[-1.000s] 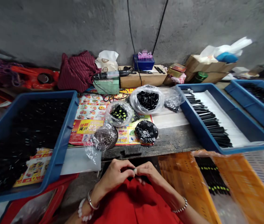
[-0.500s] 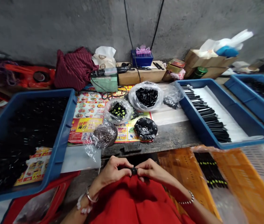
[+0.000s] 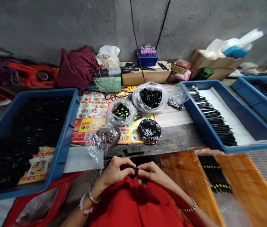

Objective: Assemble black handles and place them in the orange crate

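Between my fingertips, just above my lap, is a small round black part. My left hand pinches it from the left with thumb and forefinger. From the other side my right hand pinches it too. Whatever extends below the part is hidden by my fingers. Just beyond my hands, on the bench, sit a brown bowl of small metal pieces in plastic film and a round heap of black and silvery discs. Behind them stand a bag of black and yellow-green parts and a bag of glossy black pieces.
A blue bin full of black parts stands at left. On the right, another blue bin holds a row of black strips on white paper. Below it is an orange crate. A corded electric screwdriver lies at the back.
The view has shifted slightly, so the bench items appear a little further right. Both hands still pinch the small black part, which has turned slightly.
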### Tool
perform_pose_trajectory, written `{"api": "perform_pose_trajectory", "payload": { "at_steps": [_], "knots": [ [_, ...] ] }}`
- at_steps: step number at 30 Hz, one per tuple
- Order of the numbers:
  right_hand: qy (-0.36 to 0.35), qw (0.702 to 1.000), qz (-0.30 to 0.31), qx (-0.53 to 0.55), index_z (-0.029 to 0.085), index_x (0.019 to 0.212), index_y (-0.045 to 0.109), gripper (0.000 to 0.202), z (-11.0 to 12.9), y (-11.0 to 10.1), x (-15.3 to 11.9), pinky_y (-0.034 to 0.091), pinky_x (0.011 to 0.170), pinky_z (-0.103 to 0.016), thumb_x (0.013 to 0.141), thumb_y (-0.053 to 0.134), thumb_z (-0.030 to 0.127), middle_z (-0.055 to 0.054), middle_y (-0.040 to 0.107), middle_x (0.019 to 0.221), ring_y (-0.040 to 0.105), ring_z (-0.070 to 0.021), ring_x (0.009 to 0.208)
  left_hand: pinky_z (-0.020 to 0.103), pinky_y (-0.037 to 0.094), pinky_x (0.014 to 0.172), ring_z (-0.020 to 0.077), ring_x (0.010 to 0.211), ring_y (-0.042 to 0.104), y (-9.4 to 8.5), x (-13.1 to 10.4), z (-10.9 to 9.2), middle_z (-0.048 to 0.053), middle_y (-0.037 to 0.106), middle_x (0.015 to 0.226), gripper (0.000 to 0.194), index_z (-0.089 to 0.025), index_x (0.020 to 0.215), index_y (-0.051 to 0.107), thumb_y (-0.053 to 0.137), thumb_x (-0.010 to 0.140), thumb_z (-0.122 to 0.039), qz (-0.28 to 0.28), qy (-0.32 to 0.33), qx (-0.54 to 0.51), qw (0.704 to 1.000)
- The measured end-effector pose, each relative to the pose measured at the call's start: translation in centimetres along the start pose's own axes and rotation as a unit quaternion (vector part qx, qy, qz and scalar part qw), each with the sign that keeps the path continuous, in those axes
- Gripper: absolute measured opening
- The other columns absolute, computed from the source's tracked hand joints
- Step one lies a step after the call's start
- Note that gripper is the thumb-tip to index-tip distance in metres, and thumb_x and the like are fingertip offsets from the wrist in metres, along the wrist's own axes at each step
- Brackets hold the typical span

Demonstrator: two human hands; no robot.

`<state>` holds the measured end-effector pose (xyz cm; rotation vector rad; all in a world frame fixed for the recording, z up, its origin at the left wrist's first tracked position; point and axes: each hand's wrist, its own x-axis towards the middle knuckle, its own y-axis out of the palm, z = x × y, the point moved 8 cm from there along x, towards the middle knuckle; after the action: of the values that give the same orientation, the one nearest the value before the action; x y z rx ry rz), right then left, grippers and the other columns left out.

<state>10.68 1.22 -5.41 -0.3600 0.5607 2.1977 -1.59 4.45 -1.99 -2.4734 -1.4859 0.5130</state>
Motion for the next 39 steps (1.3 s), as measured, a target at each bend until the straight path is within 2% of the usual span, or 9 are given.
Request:
{"api": "perform_pose_trajectory", "payload": {
  "at_steps": [7, 12, 16, 22, 27, 30, 33, 37, 39],
  "knots": [
    [-0.028, 0.999, -0.028, -0.01, 0.01, 0.078, 0.07, 0.046, 0.6, -0.5, 0.2, 0.042, 0.051, -0.022, 0.073, 0.071, 0.055, -0.001, 0.061, 0.063, 0.051, -0.0113, 0.052, 0.022, 0.044, 0.069, 0.015, 0.072, 0.065, 0.4, -0.2, -1.3, 0.0, 0.076, 0.081, 0.017, -0.02, 0.088, 0.076, 0.066, 0.075, -0.014, 0.002, 0.021, -0.004, 1.0],
    [-0.004, 0.998, -0.046, 0.04, 0.01, 0.072, 0.07, 0.043, 0.7, -0.7, 0.2, 0.035, 0.047, -0.021, 0.072, 0.07, 0.053, -0.001, 0.061, 0.059, 0.045, -0.0089, 0.046, 0.021, 0.039, 0.057, 0.012, 0.06, 0.057, 0.4, 0.1, -1.1, 0.0, 0.073, 0.076, 0.016, -0.018, 0.09, 0.075, 0.064, 0.079, -0.019, -0.011, 0.009, -0.008, 1.0],
    [0.014, 0.994, -0.072, 0.081, 0.011, 0.061, 0.066, 0.033, 0.4, -0.9, 0.1, 0.029, 0.044, -0.021, 0.07, 0.069, 0.043, 0.0, 0.056, 0.05, 0.039, -0.008, 0.042, 0.021, 0.038, 0.055, 0.0118, 0.057, 0.055, 0.6, 0.2, -1.1, 0.001, 0.071, 0.071, 0.013, -0.017, 0.086, 0.075, 0.064, 0.078, -0.019, -0.016, 0.007, -0.017, 1.0],
    [0.031, 0.982, -0.086, 0.166, 0.012, 0.051, 0.058, 0.021, -0.7, -0.4, 0.1, 0.023, 0.041, -0.022, 0.066, 0.058, 0.026, 0.001, 0.048, 0.044, 0.033, -0.0069, 0.039, 0.022, 0.043, 0.058, 0.0142, 0.059, 0.062, 1.4, 0.2, -1.3, 0.002, 0.072, 0.068, 0.014, -0.015, 0.083, 0.072, 0.059, 0.079, -0.015, -0.014, 0.007, -0.051, 0.999],
    [0.025, 0.981, -0.07, 0.179, 0.01, 0.058, 0.062, 0.024, -0.9, -0.2, 0.2, 0.025, 0.042, -0.02, 0.07, 0.064, 0.031, 0.0, 0.053, 0.048, 0.037, -0.0065, 0.04, 0.021, 0.046, 0.06, 0.0141, 0.06, 0.065, 1.2, 0.3, -1.7, 0.002, 0.072, 0.068, 0.014, -0.015, 0.082, 0.071, 0.058, 0.079, -0.014, -0.019, 0.023, -0.05, 0.998],
    [0.001, 0.988, -0.03, 0.154, 0.01, 0.065, 0.064, 0.034, -0.1, -0.3, 0.1, 0.032, 0.046, -0.02, 0.073, 0.07, 0.043, -0.002, 0.06, 0.057, 0.045, -0.0078, 0.043, 0.022, 0.046, 0.063, 0.0142, 0.062, 0.064, 0.2, 0.1, -2.4, 0.002, 0.072, 0.068, 0.012, -0.015, 0.079, 0.072, 0.06, 0.079, -0.015, -0.062, 0.051, -0.019, 0.997],
    [-0.014, 0.997, 0.001, 0.082, 0.011, 0.07, 0.066, 0.045, 0.6, -0.7, -0.2, 0.035, 0.048, -0.021, 0.076, 0.068, 0.055, -0.002, 0.061, 0.057, 0.048, -0.0096, 0.045, 0.023, 0.045, 0.063, 0.0153, 0.064, 0.065, -0.7, -0.1, -2.6, 0.004, 0.073, 0.071, 0.012, -0.014, 0.078, 0.072, 0.061, 0.079, -0.017, -0.095, 0.067, -0.017, 0.993],
    [-0.003, 0.999, 0.035, 0.003, 0.011, 0.062, 0.063, 0.049, 0.4, -0.7, -0.7, 0.026, 0.039, -0.019, 0.08, 0.064, 0.057, 0.0, 0.057, 0.053, 0.041, -0.0071, 0.04, 0.022, 0.042, 0.055, 0.0146, 0.058, 0.062, 0.1, -0.1, -2.1, 0.003, 0.071, 0.065, 0.01, -0.014, 0.075, 0.073, 0.063, 0.075, -0.017, -0.02, 0.064, -0.031, 0.997],
    [-0.007, 1.0, 0.029, -0.004, 0.012, 0.062, 0.062, 0.05, 0.3, -0.8, -0.7, 0.024, 0.038, -0.019, 0.081, 0.063, 0.058, 0.0, 0.057, 0.053, 0.04, -0.0069, 0.039, 0.023, 0.043, 0.057, 0.0148, 0.059, 0.062, 0.1, -0.1, -1.8, 0.004, 0.072, 0.067, 0.01, -0.014, 0.076, 0.074, 0.064, 0.075, -0.016, -0.019, 0.058, -0.032, 0.998]
  ]
}}
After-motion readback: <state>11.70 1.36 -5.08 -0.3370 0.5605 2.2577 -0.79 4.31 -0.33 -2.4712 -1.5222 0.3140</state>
